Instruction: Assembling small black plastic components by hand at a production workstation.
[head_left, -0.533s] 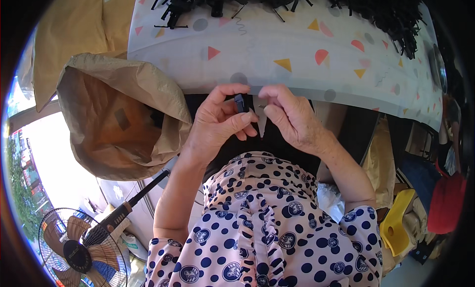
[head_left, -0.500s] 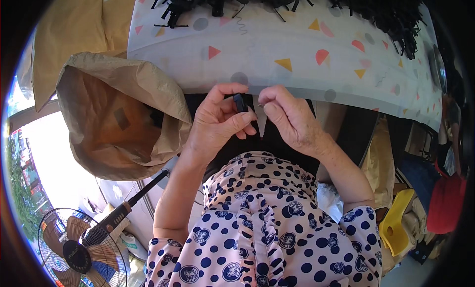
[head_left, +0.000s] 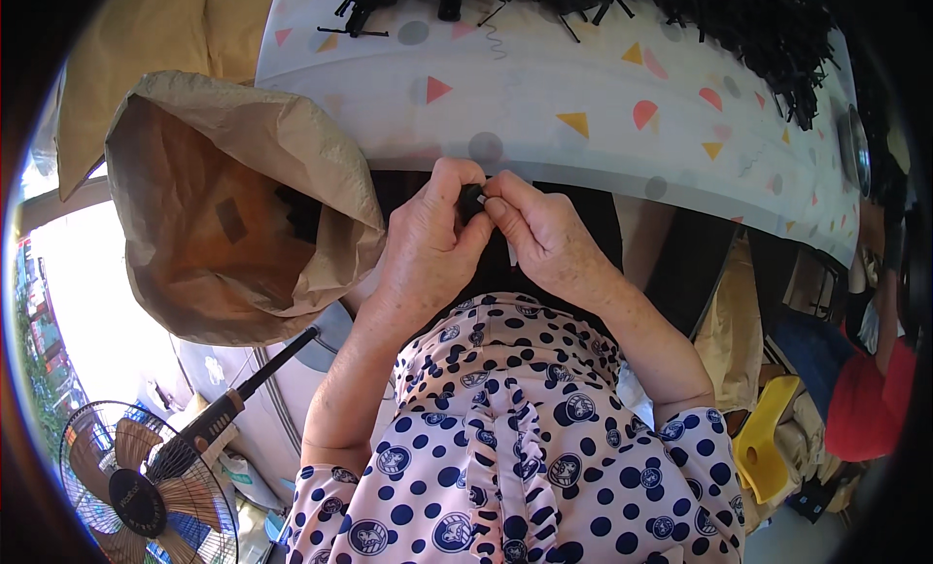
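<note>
Between the thumb and curled fingers of my left hand point(head_left: 423, 243) is a small black plastic piece point(head_left: 468, 205), held just in front of the table edge. My right hand point(head_left: 556, 236) is closed in a pinch right beside it, its thumb and forefinger tips meeting the piece. A tiny pale glint shows at those fingertips; what they pinch is too small to make out. On the table's far side lies a heap of thin black plastic pieces point(head_left: 768, 54), some loose along its near edge.
A patterned white cloth point(head_left: 544, 88) covers the table. An open brown paper sack point(head_left: 321, 136) stands at the left with something black inside. Lower left is a caged fan point(head_left: 146, 496). A yellow plastic object point(head_left: 763, 447) and a red cloth point(head_left: 870, 409) lie at the right.
My hands have come together; the right fingertips, apart from the black piece before, now meet it. My left fingers have curled in more. The view has shifted slightly.
</note>
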### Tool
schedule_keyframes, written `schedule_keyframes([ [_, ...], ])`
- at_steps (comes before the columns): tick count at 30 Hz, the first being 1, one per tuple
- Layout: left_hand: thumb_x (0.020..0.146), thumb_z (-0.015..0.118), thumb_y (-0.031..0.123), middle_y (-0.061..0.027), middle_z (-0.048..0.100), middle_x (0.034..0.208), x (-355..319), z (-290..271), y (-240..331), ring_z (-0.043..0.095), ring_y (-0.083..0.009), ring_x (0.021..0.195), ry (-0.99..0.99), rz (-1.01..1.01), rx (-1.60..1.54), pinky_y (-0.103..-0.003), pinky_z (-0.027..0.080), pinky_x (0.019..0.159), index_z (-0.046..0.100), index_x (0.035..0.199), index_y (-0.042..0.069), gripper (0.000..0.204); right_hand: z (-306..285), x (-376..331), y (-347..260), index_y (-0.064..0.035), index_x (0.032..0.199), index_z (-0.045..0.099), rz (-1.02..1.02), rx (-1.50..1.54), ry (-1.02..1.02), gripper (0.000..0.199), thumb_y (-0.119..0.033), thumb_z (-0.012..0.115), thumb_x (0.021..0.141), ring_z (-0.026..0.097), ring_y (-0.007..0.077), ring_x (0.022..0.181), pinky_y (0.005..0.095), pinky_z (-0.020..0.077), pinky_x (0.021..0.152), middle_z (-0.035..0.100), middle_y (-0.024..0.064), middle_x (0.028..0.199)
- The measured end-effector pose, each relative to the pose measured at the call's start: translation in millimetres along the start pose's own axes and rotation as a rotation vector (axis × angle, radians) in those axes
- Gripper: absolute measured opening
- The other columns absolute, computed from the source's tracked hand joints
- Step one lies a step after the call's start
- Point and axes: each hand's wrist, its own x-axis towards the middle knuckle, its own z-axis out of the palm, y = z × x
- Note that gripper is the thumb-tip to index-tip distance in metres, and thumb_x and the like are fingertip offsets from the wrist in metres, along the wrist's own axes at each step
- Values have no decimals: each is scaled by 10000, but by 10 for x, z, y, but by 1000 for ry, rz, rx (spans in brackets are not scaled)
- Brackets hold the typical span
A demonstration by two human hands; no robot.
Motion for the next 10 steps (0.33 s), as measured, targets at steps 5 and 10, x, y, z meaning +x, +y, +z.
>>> schedule_keyframes([
  [5,786,620,-36,-22,440,572,12,68,-73,414,-101,514,134,211,148,-253,385,502,482,1035,62,301,37,53,31,-34,957,529,-37,15,60,68,-97,528,935,581,366,642,347,460,573,590,183,718],
  [10,791,640,-9,-26,456,578,4,111,-52,429,-122,513,142,204,160,-263,397,510,487,1041,63,302,7,12,89,-40,971,527,-19,55,56,67,-99,530,938,578,360,651,340,457,581,595,178,733],
])
